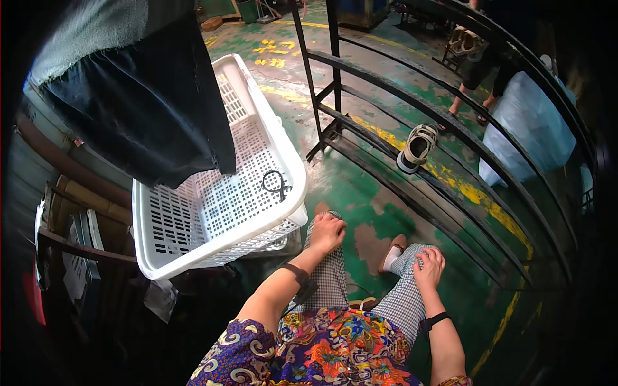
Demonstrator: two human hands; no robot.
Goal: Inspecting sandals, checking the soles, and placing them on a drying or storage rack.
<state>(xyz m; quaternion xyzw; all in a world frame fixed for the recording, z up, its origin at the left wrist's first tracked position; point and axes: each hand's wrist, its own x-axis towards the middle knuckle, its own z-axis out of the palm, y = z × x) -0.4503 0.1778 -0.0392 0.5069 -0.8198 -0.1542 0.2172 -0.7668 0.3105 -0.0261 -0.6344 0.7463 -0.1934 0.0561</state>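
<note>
My left hand (326, 232) rests closed on my left knee, on checked trousers, just right of a white perforated plastic basket (193, 244). My right hand (429, 267) lies on my right knee, fingers curled on the checked cloth, holding nothing. A pair of black scissors (277, 183) lies inside the basket near its right wall. Dark cloth (141, 103) hangs over the basket's left side. Each wrist wears a dark band.
A dark metal rack of bars (412, 148) stands to the right, with a sandal (416, 148) resting on one bar. Green worn floor (360, 186) with yellow lines lies below. Another person (479, 77) stands far back by a large pale bag (524, 128). Cardboard and shelving sit at left.
</note>
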